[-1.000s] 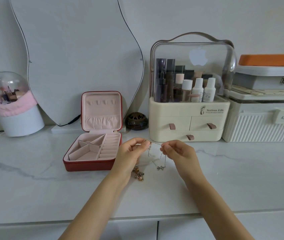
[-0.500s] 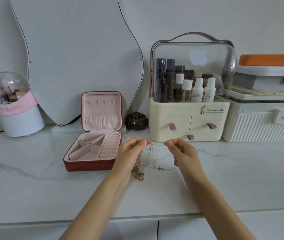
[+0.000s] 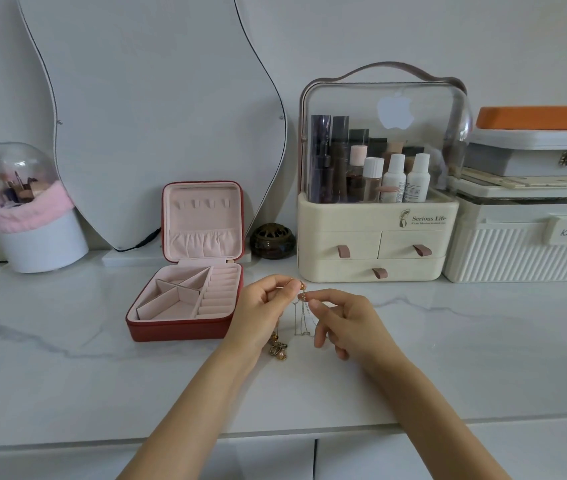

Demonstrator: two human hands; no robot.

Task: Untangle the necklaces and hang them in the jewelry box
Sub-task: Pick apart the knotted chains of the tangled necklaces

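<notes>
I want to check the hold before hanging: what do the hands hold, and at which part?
Both hands pinch the thin necklace chains at their top; left hand, right hand. The loops hang below, and a gold pendant hangs under the left hand.

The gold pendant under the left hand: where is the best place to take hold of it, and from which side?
Probably pinch the gold pendant at its top, where its chain rises into the left hand, coming from the right. It rests on the marble counter, with the left wrist close on its left.
</notes>
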